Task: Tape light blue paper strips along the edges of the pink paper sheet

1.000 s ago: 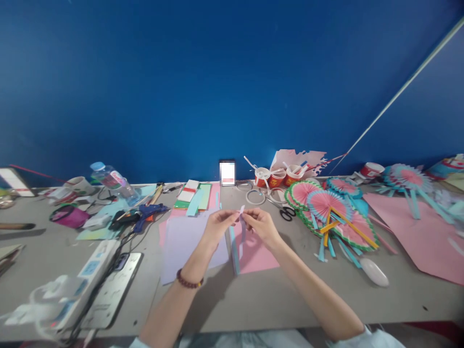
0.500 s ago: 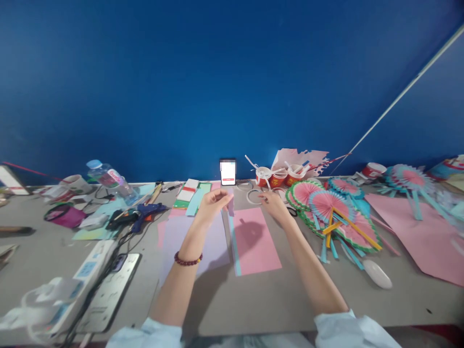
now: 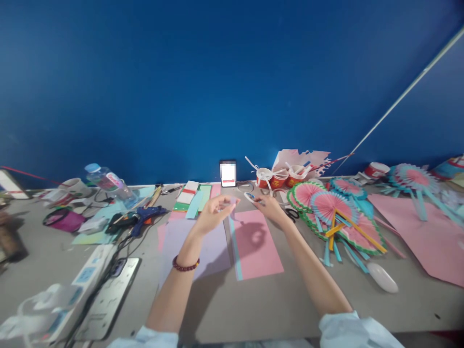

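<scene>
My left hand (image 3: 215, 212) is raised over the lilac sheet (image 3: 197, 246), with thumb and fingers pinching a small lilac paper strip (image 3: 232, 205). Opposite it, my right hand (image 3: 270, 209) grips a roll of tape (image 3: 249, 197), a thin white ring seen nearly edge-on. Its round shadow falls on a pink sheet (image 3: 255, 246) lying below, which has a light blue strip (image 3: 235, 249) along its left edge. The roll and the lilac strip are close together but apart.
At right lie several pleated paper fans (image 3: 333, 208), black-handled scissors (image 3: 292, 214) and a white mouse (image 3: 382, 278). Red paper cups (image 3: 263, 179) stand behind. A phone (image 3: 228, 174) leans on the wall. A glue gun (image 3: 147, 217), bottle (image 3: 110, 181) and power strip (image 3: 83, 285) are at left.
My right hand has taken the tape roll up off the table and tilted it, moving it toward my left hand. The left hand, still pinching the lilac strip, has dropped slightly.
</scene>
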Available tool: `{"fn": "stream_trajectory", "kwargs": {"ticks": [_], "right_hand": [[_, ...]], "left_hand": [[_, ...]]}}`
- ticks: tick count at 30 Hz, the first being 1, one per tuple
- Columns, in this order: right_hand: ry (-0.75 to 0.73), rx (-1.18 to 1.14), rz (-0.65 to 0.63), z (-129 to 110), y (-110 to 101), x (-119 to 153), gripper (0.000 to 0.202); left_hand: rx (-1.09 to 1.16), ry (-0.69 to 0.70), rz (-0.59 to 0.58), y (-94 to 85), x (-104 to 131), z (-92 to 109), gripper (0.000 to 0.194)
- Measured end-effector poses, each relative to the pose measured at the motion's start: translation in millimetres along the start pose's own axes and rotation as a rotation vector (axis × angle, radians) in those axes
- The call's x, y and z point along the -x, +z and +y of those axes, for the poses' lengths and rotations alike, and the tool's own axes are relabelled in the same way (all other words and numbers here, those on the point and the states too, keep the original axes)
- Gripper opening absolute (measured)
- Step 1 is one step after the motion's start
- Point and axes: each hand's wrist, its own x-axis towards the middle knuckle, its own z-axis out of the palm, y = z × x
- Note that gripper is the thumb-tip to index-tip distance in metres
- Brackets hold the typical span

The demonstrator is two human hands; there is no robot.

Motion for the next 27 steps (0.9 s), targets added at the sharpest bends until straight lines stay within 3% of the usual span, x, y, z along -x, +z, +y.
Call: {"fn": "stream_trajectory", "kwargs": {"ticks": [3,7,11,19,22,27], "right_hand": [[0.026,-0.323,0.046,-20,-6,3,0.011],[0.014,-0.602,-0.008,-47,-15,11,0.013],[-0.043,-0.661,-0.067,-61,-19,16,0.017],[-0.064,-0.664,-0.043,-61,-14,16,0.021],[-0.060,-0.669,-0.026,-60,-13,16,0.022],[0.000,-0.795,-0.114,-60,-13,17,0.028]], "left_hand": [[-0.100,0.048,0.019,6.5,0,-1,0.018],[-0.188,0.144,0.073,14.4,-1,-2,0.017],[-0.266,0.274,0.081,19.3,-2,-2,0.013],[-0.407,0.360,0.105,25.9,-2,-5,0.011],[-0.359,0.341,0.111,27.8,-1,-2,0.011],[-0.134,0.152,0.132,25.2,0,1,0.018]]}}
